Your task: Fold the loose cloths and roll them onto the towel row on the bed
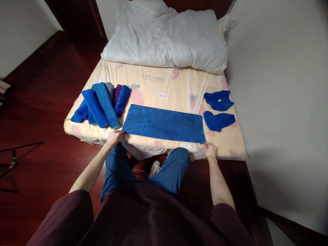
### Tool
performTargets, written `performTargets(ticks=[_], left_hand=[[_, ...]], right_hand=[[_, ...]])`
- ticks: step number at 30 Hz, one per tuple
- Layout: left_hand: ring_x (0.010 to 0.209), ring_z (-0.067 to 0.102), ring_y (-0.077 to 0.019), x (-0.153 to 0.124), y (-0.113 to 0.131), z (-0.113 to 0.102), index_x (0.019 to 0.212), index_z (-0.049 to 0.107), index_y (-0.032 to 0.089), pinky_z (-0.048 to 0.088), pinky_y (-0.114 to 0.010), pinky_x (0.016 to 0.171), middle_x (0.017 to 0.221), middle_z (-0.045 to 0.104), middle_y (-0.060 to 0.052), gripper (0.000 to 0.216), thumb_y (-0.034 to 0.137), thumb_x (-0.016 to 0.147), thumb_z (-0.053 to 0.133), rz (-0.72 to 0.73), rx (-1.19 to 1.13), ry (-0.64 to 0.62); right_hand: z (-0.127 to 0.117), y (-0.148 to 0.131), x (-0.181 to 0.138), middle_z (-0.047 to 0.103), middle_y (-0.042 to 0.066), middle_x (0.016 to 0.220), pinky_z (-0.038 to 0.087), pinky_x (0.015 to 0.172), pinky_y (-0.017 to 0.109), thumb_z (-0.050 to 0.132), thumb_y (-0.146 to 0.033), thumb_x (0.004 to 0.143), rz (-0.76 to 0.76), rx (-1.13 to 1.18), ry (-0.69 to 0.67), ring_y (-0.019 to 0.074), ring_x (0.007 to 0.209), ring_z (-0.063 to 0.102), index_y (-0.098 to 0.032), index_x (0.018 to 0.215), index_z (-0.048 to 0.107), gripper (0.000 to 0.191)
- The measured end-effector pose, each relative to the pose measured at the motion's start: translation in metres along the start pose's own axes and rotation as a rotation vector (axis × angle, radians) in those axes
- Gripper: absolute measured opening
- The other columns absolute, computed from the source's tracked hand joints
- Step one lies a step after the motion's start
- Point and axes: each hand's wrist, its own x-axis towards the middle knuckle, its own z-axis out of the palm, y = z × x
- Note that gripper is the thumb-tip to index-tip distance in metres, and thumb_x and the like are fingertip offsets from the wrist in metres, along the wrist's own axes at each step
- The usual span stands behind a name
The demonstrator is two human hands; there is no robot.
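Note:
A blue towel [164, 123] lies flat as a long rectangle near the front edge of the bed. My left hand [114, 137] pinches its near left corner, and my right hand [210, 149] pinches the near right corner. Just beyond my left hand is a pile of rolled towels [96, 107], mostly blue, with a purple and a grey one among them. To the right of the flat towel lie two crumpled blue cloths [219, 121], the farther one showing a small white tag.
The bed [151, 85] has a pale yellow sheet with rabbit and carrot prints. A bulky white quilt [166, 37] is heaped at its far end. A wall [282, 102] runs along the right side. Black stand legs [14, 159] are on the dark red floor [46, 130] at left.

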Motion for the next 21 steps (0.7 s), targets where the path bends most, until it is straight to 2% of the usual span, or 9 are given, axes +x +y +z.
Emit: performTargets(ticks=[3, 6, 9, 12, 14, 16, 21], left_hand=[[0.107, 0.065, -0.0289, -0.013, 0.003, 0.005, 0.116, 0.075, 0.021, 0.053, -0.037, 0.080, 0.118, 0.075, -0.012, 0.038, 0.023, 0.092, 0.046, 0.076, 0.046, -0.006], [0.110, 0.061, -0.0298, -0.019, 0.009, 0.007, 0.116, 0.075, 0.020, 0.052, -0.038, 0.081, 0.121, 0.073, -0.013, 0.038, 0.021, 0.092, 0.045, 0.115, 0.080, 0.000], [0.109, 0.058, -0.0329, -0.019, 0.016, 0.005, 0.105, 0.077, 0.019, 0.049, -0.043, 0.082, 0.115, 0.072, -0.017, 0.035, 0.019, 0.091, 0.045, 0.109, 0.115, 0.002], [0.110, 0.055, -0.0366, -0.014, 0.029, 0.005, 0.097, 0.077, 0.017, 0.046, -0.048, 0.087, 0.112, 0.071, -0.020, 0.032, 0.017, 0.090, 0.046, 0.091, 0.137, 0.026], [0.113, 0.054, -0.0375, -0.007, 0.043, 0.009, 0.104, 0.076, 0.017, 0.044, -0.049, 0.091, 0.117, 0.069, -0.019, 0.032, 0.017, 0.090, 0.048, 0.120, 0.131, 0.035], [0.115, 0.053, -0.0362, 0.001, 0.063, 0.015, 0.115, 0.073, 0.018, 0.043, -0.048, 0.092, 0.122, 0.066, -0.018, 0.035, 0.018, 0.091, 0.048, 0.180, 0.110, 0.020], [0.112, 0.055, -0.0317, 0.023, 0.118, 0.041, 0.124, 0.068, 0.017, 0.043, -0.044, 0.092, 0.120, 0.065, -0.017, 0.037, 0.018, 0.097, 0.043, 0.337, 0.051, -0.049]], right_hand=[[-0.001, 0.002, -0.005, 0.078, 0.012, 0.094, 0.056, 0.097, 0.043, 0.055, -0.021, 0.076, 0.027, 0.000, -0.023, 0.0250, 0.091, 0.073, -0.016, 0.081, 0.071, 0.017], [-0.001, 0.002, -0.009, 0.077, 0.011, 0.100, 0.054, 0.100, 0.042, 0.055, -0.016, 0.073, 0.043, -0.007, -0.064, 0.0237, 0.097, 0.072, -0.019, 0.073, 0.069, 0.014], [-0.001, 0.001, -0.011, 0.076, 0.012, 0.100, 0.053, 0.101, 0.040, 0.054, -0.010, 0.067, 0.072, -0.049, -0.085, 0.0242, 0.100, 0.070, -0.019, 0.067, 0.068, 0.016], [0.003, -0.012, -0.010, 0.075, 0.016, 0.096, 0.050, 0.103, 0.043, 0.054, -0.008, 0.068, 0.073, -0.098, -0.016, 0.0283, 0.105, 0.066, -0.016, 0.077, 0.073, 0.023], [0.011, -0.032, -0.010, 0.073, 0.017, 0.097, 0.048, 0.105, 0.045, 0.052, -0.009, 0.074, 0.002, -0.106, 0.044, 0.0305, 0.109, 0.061, -0.013, 0.089, 0.075, 0.028], [0.027, -0.064, -0.014, 0.072, 0.017, 0.103, 0.046, 0.105, 0.046, 0.049, -0.011, 0.082, -0.132, -0.076, 0.028, 0.0308, 0.110, 0.058, -0.012, 0.096, 0.075, 0.030], [0.081, -0.153, -0.050, 0.070, 0.012, 0.113, 0.047, 0.103, 0.040, 0.057, -0.019, 0.092, -0.590, 0.027, -0.362, 0.0282, 0.112, 0.057, -0.018, 0.111, 0.073, 0.025]])
